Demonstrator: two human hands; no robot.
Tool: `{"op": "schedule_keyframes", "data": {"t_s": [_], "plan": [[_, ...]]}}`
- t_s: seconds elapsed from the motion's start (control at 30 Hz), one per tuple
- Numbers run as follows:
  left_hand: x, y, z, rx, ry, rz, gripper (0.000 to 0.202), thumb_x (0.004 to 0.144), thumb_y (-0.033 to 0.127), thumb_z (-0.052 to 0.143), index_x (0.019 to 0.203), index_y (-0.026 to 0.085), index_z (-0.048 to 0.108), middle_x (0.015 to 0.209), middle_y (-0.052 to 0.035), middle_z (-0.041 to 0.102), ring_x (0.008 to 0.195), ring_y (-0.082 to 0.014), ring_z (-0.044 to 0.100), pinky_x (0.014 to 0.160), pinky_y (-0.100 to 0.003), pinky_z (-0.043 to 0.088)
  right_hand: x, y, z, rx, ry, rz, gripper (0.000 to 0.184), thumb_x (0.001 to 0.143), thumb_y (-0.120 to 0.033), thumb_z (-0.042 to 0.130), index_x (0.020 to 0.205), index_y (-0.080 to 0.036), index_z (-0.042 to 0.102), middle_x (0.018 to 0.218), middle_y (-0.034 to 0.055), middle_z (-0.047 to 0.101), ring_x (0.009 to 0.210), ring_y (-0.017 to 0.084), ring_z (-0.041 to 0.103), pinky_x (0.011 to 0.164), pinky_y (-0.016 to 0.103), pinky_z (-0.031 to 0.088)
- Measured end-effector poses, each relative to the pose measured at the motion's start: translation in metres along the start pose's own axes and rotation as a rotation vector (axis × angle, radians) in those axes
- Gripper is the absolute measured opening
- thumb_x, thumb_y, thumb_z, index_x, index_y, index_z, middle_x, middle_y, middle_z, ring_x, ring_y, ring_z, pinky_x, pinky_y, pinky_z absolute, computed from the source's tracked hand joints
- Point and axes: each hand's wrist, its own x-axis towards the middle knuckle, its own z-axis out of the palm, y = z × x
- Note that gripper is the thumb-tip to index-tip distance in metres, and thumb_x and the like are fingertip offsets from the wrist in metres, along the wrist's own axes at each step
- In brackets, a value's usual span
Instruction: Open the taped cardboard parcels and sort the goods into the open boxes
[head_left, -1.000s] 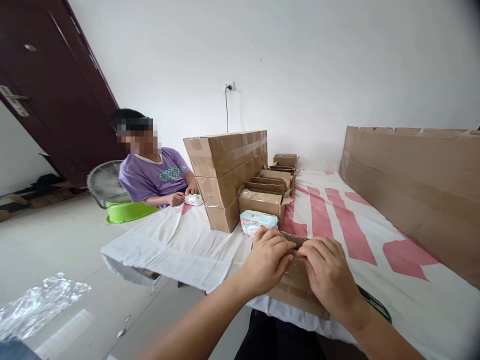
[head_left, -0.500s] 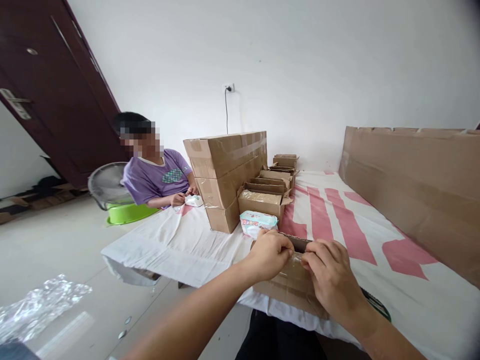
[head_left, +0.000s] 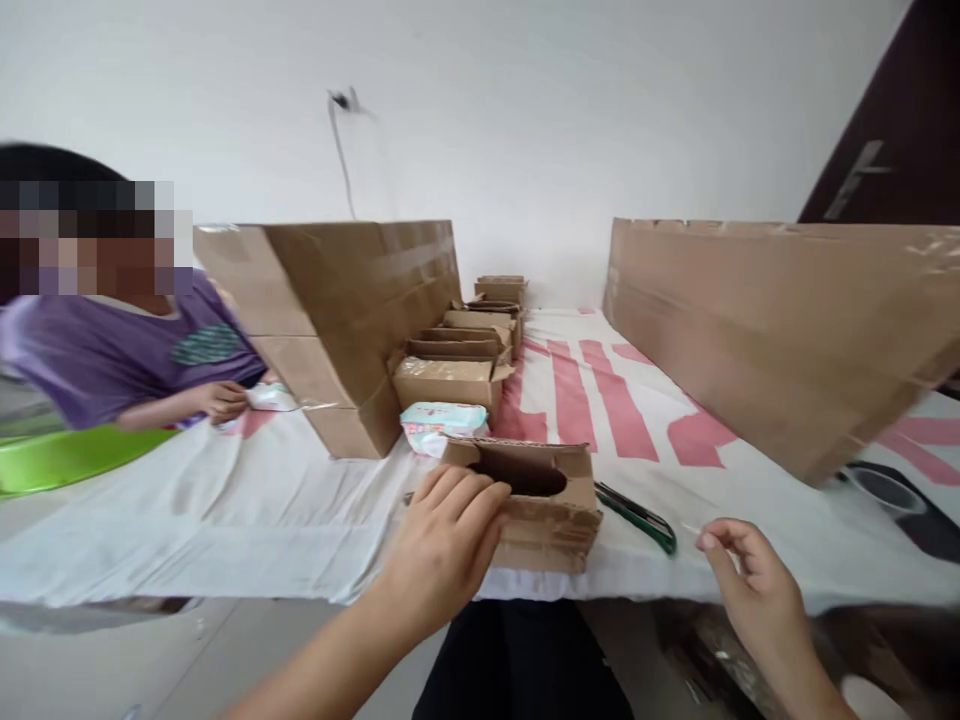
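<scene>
In front of me at the table edge stands a small cardboard box (head_left: 551,535) with its top open and a dark inside. My left hand (head_left: 450,535) is closed over its near left rim. Off to the right, my right hand (head_left: 750,570) is apart from the box, thumb and forefinger pinched together. A faint clear sliver shows at those fingertips, too small to name. Between the box and my right hand lies a green-handled cutter (head_left: 637,518). Just behind the box sits a pale blue and white soft pack (head_left: 442,425).
Stacked sealed cartons (head_left: 349,320) rise at the left, with a row of open cartons (head_left: 446,380) beside them. A large carton (head_left: 757,330) stands at the right, near a dark phone-like object (head_left: 911,510). A co-worker (head_left: 142,350) in purple handles a white pack (head_left: 271,395).
My right hand has left the box rim and moved right. My left hand stays on the box, whose opening now shows. The view has turned right.
</scene>
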Motion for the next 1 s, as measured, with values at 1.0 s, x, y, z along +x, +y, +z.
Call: {"op": "schedule_keyframes", "data": {"t_s": [1.0], "plan": [[-0.090, -0.009, 0.016, -0.124, 0.268, -0.326, 0.016, 0.087, 0.007, 0.055, 0.092, 0.021, 0.059, 0.109, -0.0090, 0.058, 0.103, -0.0240, 0.059, 0.085, -0.039, 0.049, -0.041, 0.039, 0.004, -0.191, 0.151, -0.245, 0.019, 0.090, -0.040, 0.056, 0.089, -0.022, 0.059, 0.087, 0.0084, 0.063, 0.082, 0.025, 0.060, 0.079, 0.042, 0.049]]}}
